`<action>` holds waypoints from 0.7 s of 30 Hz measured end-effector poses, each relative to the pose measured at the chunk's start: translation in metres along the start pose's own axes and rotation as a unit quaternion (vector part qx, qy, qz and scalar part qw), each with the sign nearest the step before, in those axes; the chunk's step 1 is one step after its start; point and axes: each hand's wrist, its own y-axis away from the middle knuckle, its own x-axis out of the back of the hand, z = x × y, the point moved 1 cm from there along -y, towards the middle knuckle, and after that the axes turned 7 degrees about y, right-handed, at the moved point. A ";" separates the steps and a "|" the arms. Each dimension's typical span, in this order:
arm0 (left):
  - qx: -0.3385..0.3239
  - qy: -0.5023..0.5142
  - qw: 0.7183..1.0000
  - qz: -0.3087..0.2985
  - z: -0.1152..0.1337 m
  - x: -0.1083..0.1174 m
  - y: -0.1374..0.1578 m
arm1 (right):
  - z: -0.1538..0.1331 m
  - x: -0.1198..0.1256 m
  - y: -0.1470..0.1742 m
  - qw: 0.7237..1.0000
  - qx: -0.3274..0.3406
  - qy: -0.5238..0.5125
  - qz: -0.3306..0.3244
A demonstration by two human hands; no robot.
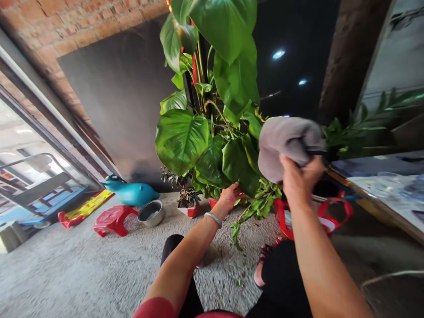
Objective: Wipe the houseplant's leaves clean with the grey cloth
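Observation:
A tall potted plant with broad, glossy green leaves stands in front of me. My left hand (228,197), a bracelet on its wrist, is at the lower edge of one big drooping leaf (241,165), fingers closed on it and partly hidden. To the right, my right hand (300,176) grips a folded grey cloth (281,143), raised beside the leaves and slightly blurred. Another wide leaf (182,140) hangs to the left of the held one.
On the concrete floor at left are a red stool (114,219), a metal bowl (151,213), a blue animal-shaped toy (135,193) and a trolley (39,190). A small potted plant (187,205) stands nearby. Right of me are a red-handled bag (281,218) and a cluttered table (374,187).

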 end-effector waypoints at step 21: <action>0.016 -0.137 0.990 0.015 -0.024 0.053 0.001 | 0.081 0.009 0.100 0.941 -0.331 -0.058 0.024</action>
